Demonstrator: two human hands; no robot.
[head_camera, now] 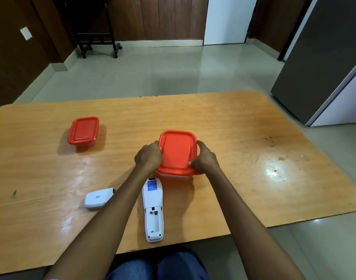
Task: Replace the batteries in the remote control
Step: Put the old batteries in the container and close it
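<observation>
Both hands grip the near container (pixel 177 152), left hand (pixel 149 156) and right hand (pixel 205 158) on opposite lid edges. Remote control (pixel 153 209) lies nearer the body, bay open (apparently empty), long axis pointing away.

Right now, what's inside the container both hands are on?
Cannot tell. The red lid covers the container, gripped by the left hand and right hand. Only a strip of pale wall shows; contents hidden.
</observation>
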